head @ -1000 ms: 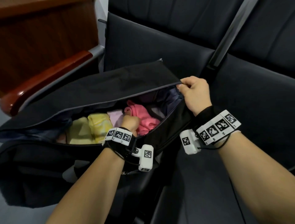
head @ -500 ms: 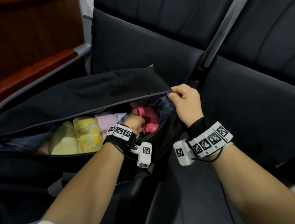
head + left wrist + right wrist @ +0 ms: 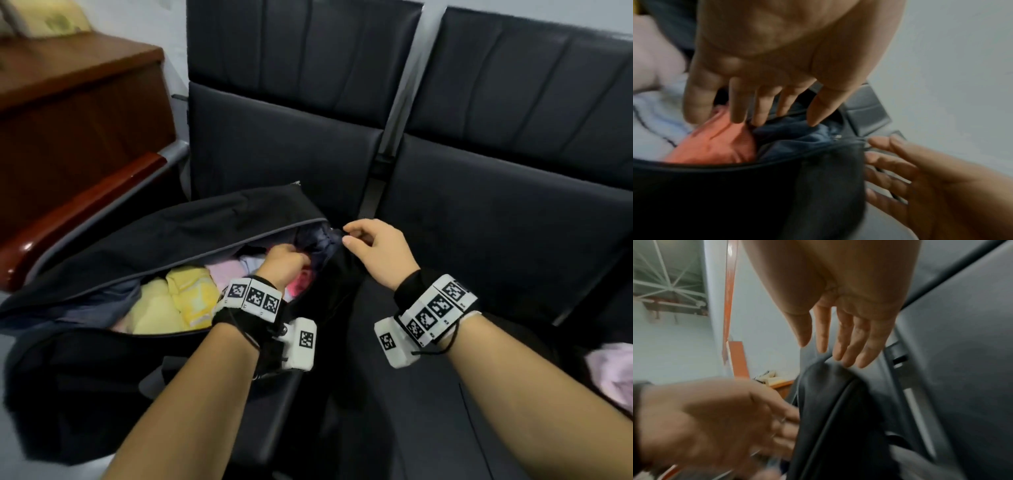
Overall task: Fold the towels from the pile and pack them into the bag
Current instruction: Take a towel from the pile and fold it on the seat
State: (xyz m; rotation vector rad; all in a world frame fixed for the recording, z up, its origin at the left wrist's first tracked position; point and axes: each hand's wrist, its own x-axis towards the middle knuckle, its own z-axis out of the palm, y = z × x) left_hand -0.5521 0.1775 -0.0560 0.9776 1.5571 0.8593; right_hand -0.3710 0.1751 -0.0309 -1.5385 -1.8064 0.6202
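Note:
An open black bag (image 3: 144,240) lies on the left seat. It holds yellow towels (image 3: 191,294), a pale one and a pink towel (image 3: 299,284). My left hand (image 3: 284,260) is inside the bag's right end. In the left wrist view its straight fingers (image 3: 760,110) touch the pink towel (image 3: 715,146) and the blue lining. My right hand (image 3: 373,246) hovers just off the bag's right tip with loose fingers, holding nothing. In the right wrist view its straight fingers (image 3: 844,345) hang above the bag's edge (image 3: 828,402).
A pink towel (image 3: 609,373) lies on the seat at the right edge. The dark seat (image 3: 496,222) stretches to the right of the bag. A wooden armrest (image 3: 85,212) and a brown cabinet (image 3: 68,120) stand to the left of the bag.
My right hand has let go of the bag's flap edge and opened. The flap has dropped lower. My left hand stays in the bag, nearer its right end. The view has tilted up.

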